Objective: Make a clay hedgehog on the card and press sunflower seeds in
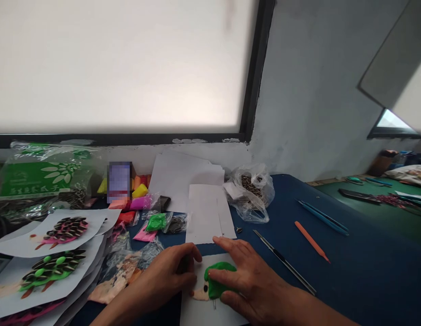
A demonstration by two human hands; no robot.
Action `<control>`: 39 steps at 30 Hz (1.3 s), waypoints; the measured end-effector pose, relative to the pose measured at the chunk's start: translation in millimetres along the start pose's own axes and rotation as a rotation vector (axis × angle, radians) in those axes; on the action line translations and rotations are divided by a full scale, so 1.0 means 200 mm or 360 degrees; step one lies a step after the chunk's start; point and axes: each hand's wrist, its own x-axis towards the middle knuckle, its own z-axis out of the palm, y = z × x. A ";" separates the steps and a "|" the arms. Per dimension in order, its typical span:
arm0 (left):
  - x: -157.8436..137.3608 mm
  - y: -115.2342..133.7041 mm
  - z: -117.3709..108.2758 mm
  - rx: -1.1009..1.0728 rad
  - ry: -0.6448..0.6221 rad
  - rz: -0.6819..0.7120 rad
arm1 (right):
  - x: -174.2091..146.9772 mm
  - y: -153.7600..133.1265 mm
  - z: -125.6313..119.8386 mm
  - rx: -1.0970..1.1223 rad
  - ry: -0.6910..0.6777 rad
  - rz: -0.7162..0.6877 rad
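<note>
A sheet of white paper [196,312] lies on the table in front of me. On it is a hedgehog figure with a flattened green clay body [219,292], a pale clay snout [200,295] and a black dot for an eye. My right hand [246,280] reaches over the green clay with fingers spread, its index fingertip touching the clay and its thumb near the lower edge. My left hand [172,271] is at the paper's left edge beside the snout. Its fingers are curled in toward the thumb; whatever may be between them is hidden.
Finished hedgehog pictures [54,271] are stacked at left. Bagged clay [157,222] and blank paper [203,217] lie behind. A plastic bag of sunflower seeds [253,188] stands near the wall. Right of my hand are a craft knife [285,262], an orange tool [312,242] and blue tweezers [322,216].
</note>
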 end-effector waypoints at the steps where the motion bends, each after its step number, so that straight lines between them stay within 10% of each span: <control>1: 0.00 0.00 0.00 -0.0006 -0.0007 0.0002 | 0.00 0.00 0.00 -0.0005 -0.0018 -0.0007; 39: 0.00 0.00 -0.01 -0.0006 -0.0020 0.0006 | -0.02 0.01 0.04 -0.0215 0.0299 -0.0440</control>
